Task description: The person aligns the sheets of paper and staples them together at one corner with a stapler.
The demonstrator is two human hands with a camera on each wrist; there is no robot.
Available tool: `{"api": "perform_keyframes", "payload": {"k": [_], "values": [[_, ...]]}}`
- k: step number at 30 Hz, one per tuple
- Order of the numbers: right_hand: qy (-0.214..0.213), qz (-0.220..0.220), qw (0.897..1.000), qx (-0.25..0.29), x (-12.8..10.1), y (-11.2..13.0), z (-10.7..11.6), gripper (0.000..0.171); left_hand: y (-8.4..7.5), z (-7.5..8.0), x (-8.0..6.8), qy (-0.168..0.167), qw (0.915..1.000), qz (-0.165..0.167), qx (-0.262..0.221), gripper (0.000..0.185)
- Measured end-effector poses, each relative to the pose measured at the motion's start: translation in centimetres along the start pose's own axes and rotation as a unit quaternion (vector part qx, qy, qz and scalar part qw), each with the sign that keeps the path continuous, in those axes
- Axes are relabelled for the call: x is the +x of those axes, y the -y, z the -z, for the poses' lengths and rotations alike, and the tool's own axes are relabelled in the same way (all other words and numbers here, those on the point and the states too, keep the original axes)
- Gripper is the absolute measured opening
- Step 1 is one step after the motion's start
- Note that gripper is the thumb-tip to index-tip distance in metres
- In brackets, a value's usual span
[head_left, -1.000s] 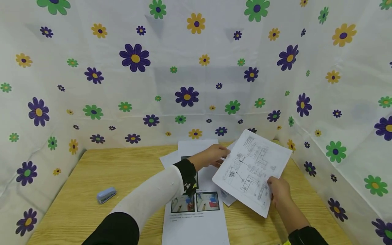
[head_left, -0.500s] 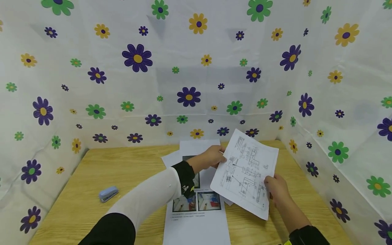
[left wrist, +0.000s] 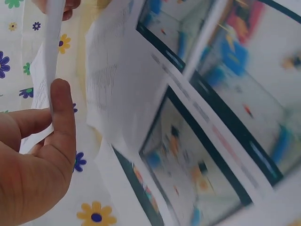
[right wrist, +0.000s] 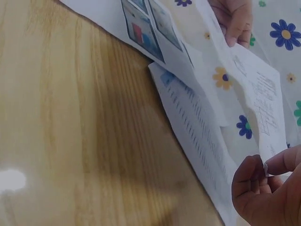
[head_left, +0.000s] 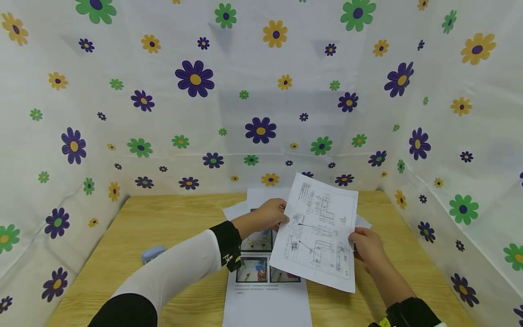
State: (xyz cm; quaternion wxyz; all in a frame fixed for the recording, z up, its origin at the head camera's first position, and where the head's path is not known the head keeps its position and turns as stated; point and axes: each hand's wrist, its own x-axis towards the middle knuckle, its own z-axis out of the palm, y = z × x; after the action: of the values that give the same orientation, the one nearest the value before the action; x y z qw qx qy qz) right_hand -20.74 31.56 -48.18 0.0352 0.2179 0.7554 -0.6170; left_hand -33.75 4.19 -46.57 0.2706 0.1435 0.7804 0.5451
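Observation:
A white paper sheet (head_left: 314, 236) printed with technical line drawings is held up at a tilt above the table. My left hand (head_left: 267, 215) pinches its left edge; in the left wrist view the thumb and fingers of that hand (left wrist: 40, 169) meet across the edge. On the opposite side, my right hand (head_left: 369, 250) grips the right edge, also seen in the right wrist view. Beneath lies a page with colour photos (head_left: 267, 302), partly covered. A sheet of dense text (right wrist: 193, 127) lies partly under the held one. Whether more than one sheet is held, I cannot tell.
A light blue stapler (head_left: 153, 252) lies on the wooden table (head_left: 188, 209) at the left, partly hidden by my left sleeve. Another white sheet (head_left: 235, 210) sticks out behind the photo page. A flower-patterned cloth (head_left: 229, 109) hangs behind and along the sides.
The held drawing sheet has moved left and turned more upright and square to me, both hands keeping their hold. The view has swung slightly left, and my left sleeve now covers part of the stapler.

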Motion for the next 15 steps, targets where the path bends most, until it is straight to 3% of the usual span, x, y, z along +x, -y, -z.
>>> {"api": "perform_keyframes", "payload": {"k": [6,15], "values": [[0.039,0.038,0.998,-0.015,-0.4,1.0,-1.7,0.043,1.1,2.0,-2.3,-0.020,0.9996,0.001,0.019,0.032],[0.066,0.048,0.995,-0.049,-0.4,2.3,-4.3,0.038,2.2,4.5,-5.7,-0.026,0.9989,0.010,0.038,0.031]]}}
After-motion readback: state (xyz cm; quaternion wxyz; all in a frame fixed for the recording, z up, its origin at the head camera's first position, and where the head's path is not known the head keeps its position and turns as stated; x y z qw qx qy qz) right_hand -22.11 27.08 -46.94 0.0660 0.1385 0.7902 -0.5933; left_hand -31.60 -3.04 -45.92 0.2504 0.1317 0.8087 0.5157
